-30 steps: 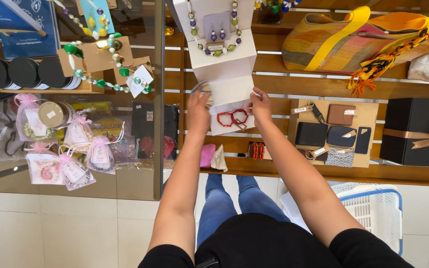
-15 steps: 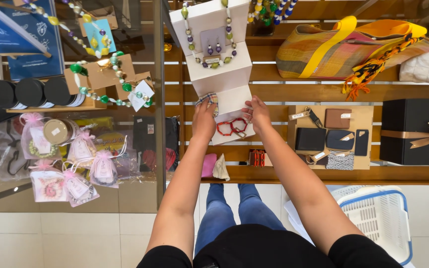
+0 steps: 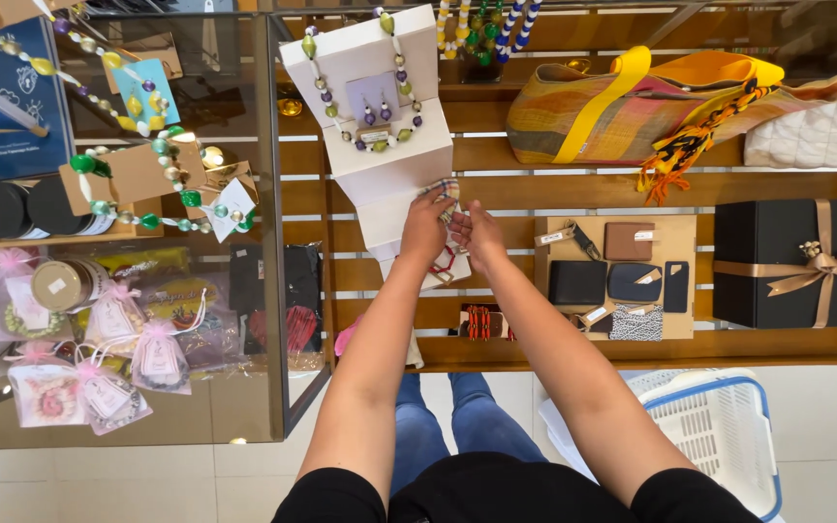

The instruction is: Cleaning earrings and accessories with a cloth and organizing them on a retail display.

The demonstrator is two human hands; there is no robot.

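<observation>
This was a small gift or craft shop, with goods laid out for sale on a wooden shelf [image 3: 583,189] and behind a glass case [image 3: 118,291]. A bead necklace [image 3: 356,87] with matching earrings hung on a white display stand [image 3: 380,165], and wallets [image 3: 617,276] with little price tags lay on a card beside a black gift box [image 3: 777,261] tied with a gold ribbon. A striped cloth bag [image 3: 612,107], small pink pouches [image 3: 99,368] and more necklaces [image 3: 147,184] were also displayed, and a white plastic basket [image 3: 719,436] stood on the tiled floor.
</observation>
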